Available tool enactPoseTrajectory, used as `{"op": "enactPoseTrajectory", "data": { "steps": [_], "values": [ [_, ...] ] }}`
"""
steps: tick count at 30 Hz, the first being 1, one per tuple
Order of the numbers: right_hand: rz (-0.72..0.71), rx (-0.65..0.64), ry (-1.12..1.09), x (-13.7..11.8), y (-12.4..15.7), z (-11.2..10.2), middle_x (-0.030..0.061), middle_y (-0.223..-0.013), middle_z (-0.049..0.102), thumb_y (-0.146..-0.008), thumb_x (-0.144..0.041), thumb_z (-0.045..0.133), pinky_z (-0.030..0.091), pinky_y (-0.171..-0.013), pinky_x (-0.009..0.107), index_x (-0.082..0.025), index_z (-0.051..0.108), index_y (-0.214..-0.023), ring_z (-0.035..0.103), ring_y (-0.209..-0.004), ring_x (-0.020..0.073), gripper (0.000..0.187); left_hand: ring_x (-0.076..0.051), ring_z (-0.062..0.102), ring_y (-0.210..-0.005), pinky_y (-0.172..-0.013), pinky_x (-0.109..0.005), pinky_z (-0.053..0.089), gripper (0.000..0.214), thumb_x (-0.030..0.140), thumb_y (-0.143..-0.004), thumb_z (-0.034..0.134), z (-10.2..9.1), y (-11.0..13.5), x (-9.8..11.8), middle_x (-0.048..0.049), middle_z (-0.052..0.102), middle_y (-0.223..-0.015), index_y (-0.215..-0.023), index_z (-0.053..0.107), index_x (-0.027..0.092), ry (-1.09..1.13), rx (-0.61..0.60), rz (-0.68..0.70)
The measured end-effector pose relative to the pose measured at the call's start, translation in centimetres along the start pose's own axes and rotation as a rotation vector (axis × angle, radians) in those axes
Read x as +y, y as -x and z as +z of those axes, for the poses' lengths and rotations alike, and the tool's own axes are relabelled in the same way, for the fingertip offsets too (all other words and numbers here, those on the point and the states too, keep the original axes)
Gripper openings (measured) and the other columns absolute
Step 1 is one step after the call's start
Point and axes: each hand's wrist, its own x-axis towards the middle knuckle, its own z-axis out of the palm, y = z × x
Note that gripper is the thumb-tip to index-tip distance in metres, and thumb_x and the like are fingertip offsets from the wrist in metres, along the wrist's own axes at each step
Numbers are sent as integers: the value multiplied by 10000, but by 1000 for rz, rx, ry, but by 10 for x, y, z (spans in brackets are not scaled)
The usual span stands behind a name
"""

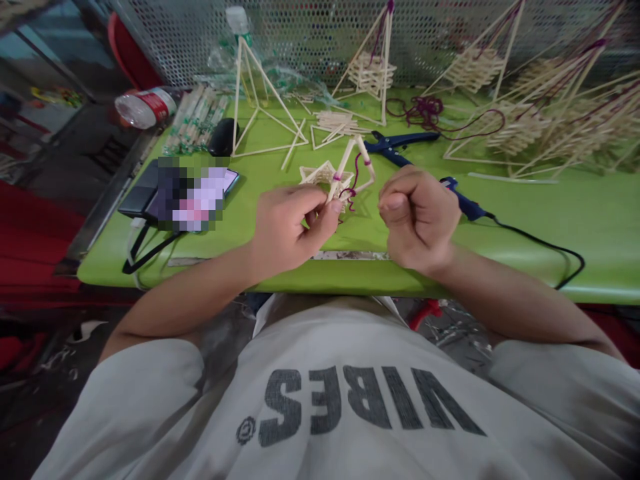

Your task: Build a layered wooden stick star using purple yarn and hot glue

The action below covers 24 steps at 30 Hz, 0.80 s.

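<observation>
My left hand point(290, 223) is closed in a pinch on the lower corner of a small triangle of wooden sticks point(356, 163), held above the green table point(550, 220). A purple thread point(350, 193) is wound round that corner and curls down from it. My right hand point(417, 213) is closed in a fist just right of the triangle; the thread seems to run toward it, but what it holds is hidden. A small woven stick star point(317, 175) lies on the table behind my left hand.
A blue glue gun point(463, 200) with a black cord lies behind my right hand, blue scissors point(400, 143) farther back. Stick pyramids point(373, 70) and loose purple yarn point(425, 110) fill the back and right. A phone point(195, 193) and bottle point(145, 107) sit left.
</observation>
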Motion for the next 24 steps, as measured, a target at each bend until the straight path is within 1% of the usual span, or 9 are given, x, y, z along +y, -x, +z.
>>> {"op": "enactPoseTrajectory", "data": {
  "steps": [3, 5, 7, 9, 14, 16, 19, 21, 24],
  "values": [
    [122, -41, -54, -3, 2, 1, -7, -741, 585, -1147, -340, 643, 383, -578, 351, -252, 665, -922, 500, -633, 139, 243, -109, 370, -553, -556, -302, 279, 430, 262, -1078, 656, 2, -1, -2, 35, 410, -593, -724, 415, 225, -17, 59, 129],
    [223, -54, -131, -4, 5, 3, -8, -785, 613, -1123, -339, 704, 398, -582, 335, -243, 708, -958, 506, -634, 120, 191, -102, 411, -560, -550, -290, 300, 386, 231, -1066, 672, 2, -2, -2, 37, 469, -602, -743, 459, 222, -31, 96, 184],
    [295, -36, -227, -5, 6, 6, 1, -841, 681, -1083, -338, 781, 445, -572, 311, -240, 759, -1001, 557, -636, 109, 130, -96, 440, -562, -547, -280, 325, 363, 222, -1057, 686, 2, -3, -2, 39, 508, -601, -748, 496, 217, -35, 118, 201],
    [348, -6, -309, -5, 5, 9, 7, -853, 731, -1050, -337, 837, 482, -557, 293, -239, 797, -1007, 597, -622, 104, 114, -95, 459, -560, -546, -277, 345, 348, 216, -1052, 689, 1, -4, -2, 39, 533, -597, -745, 525, 215, -41, 124, 203],
    [423, 4, -440, -6, -1, 12, 6, -839, 803, -931, -324, 976, 490, -498, 268, -233, 855, -945, 594, -549, 85, 153, -103, 519, -556, -538, -298, 369, 311, 218, -1034, 699, 0, -2, -3, 28, 615, -619, -752, 568, 215, -51, 131, 205],
    [425, 7, -445, -6, -1, 12, 3, -825, 811, -868, -332, 1031, 500, -501, 273, -241, 867, -921, 606, -558, 94, 195, -106, 550, -555, -538, -302, 392, 301, 215, -1030, 702, 1, -1, -3, 26, 642, -629, -759, 570, 217, -58, 130, 210],
    [371, 58, -376, -6, 1, 13, 9, -818, 814, -812, -361, 1072, 523, -547, 295, -259, 880, -914, 655, -639, 130, 240, -114, 597, -554, -540, -309, 428, 288, 234, -1029, 724, 3, 0, -4, 26, 688, -653, -778, 583, 224, -67, 136, 215],
    [339, 83, -337, -7, 3, 14, 12, -815, 815, -810, -375, 1074, 528, -571, 309, -271, 885, -922, 672, -675, 146, 243, -119, 623, -553, -541, -316, 443, 268, 246, -1030, 734, 5, 0, -4, 25, 714, -672, -798, 602, 226, -70, 151, 230],
    [327, 72, -324, -9, 5, 15, 11, -805, 821, -832, -386, 1060, 538, -590, 322, -279, 891, -924, 687, -690, 156, 220, -129, 664, -578, -554, -317, 471, 203, 244, -1033, 737, 7, 0, -6, 18, 751, -710, -855, 641, 228, -86, 183, 280]
  ]
}}
